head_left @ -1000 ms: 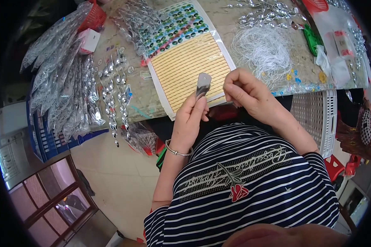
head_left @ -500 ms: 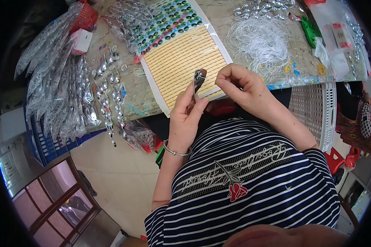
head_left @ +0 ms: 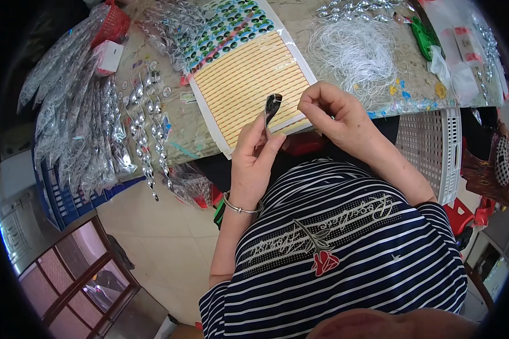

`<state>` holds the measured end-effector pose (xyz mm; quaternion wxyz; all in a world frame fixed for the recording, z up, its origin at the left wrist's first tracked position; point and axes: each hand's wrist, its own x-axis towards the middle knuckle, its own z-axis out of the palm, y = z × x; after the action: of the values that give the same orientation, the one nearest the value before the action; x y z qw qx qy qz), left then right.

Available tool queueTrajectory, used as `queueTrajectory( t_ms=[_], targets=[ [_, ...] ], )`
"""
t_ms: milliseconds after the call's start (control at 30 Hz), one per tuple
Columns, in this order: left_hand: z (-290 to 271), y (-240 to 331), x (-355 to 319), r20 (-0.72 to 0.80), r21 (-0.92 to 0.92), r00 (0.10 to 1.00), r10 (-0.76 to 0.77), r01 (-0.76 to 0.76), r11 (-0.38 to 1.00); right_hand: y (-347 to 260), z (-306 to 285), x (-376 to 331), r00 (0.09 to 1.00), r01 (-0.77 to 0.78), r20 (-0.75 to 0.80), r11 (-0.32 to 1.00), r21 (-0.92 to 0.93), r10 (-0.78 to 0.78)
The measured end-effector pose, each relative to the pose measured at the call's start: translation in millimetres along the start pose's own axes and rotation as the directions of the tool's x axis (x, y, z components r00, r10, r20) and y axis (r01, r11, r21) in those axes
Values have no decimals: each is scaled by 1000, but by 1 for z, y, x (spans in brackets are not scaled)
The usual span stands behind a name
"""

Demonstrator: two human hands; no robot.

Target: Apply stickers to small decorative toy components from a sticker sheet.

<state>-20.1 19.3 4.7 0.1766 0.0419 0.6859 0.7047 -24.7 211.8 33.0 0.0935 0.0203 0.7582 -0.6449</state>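
Head view: you're looking straight down over your striped shirt (head_left: 345,265) at the worktop (head_left: 198,121) edge.
Left hand: your left hand (head_left: 254,164) is up in front of you, thumb and fingers pinched around a small silvery, dark-tipped piece (head_left: 271,107) that stands nearly upright above the near edge of the worktop; a thin bangle (head_left: 240,206) sits on that wrist.
Right hand: your right hand (head_left: 336,113) is just beside the piece, fingers curled with the tips pinched together; whether it grips anything between them, I cannot tell.
The piece: held in the air between both hands, right over the near corner of the sheet.
Sheet: a yellow striped sheet (head_left: 249,85) in a clear sleeve lies flat on the worktop just beyond your hands, with rows of green and dark dots at its far end.
White thread: a loose tangle of white thread (head_left: 359,51) lies to the right of the sheet.
Left side: clear bags of silvery ornaments (head_left: 76,121) are heaped there, and strings of shiny beads (head_left: 150,121) lie beside them.
Right edge: a white perforated crate (head_left: 430,147) stands against the worktop.
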Motion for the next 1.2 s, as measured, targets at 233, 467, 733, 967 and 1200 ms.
queueTrajectory(
  t_ms=[233, 467, 733, 967, 1200],
  targets=[
    [0, -2, 1, 18, 7, 1000, 13, -13, 1000, -2, 2, 0, 999, 33, 1, 999, -43, -33],
    [0, -3, -1, 44, 140, 999, -7, 1, 990, 2, 5, 4, 997, 82, 4, 993, -80, -82],
    [3, -4, 1, 74, 82, 995, 61, -67, 994, 2, 8, 4, 993, 116, -17, 988, -104, -118],
    [2, 4, 2, 155, 232, 982, 112, -147, 962, 5, 9, 4, 995, 101, 6, 990, -103, -101],
    [-1, -4, 2, 221, 328, 947, 234, -298, 896, 2, 9, 4, 980, 183, -55, 972, -147, -193]
  ],
)
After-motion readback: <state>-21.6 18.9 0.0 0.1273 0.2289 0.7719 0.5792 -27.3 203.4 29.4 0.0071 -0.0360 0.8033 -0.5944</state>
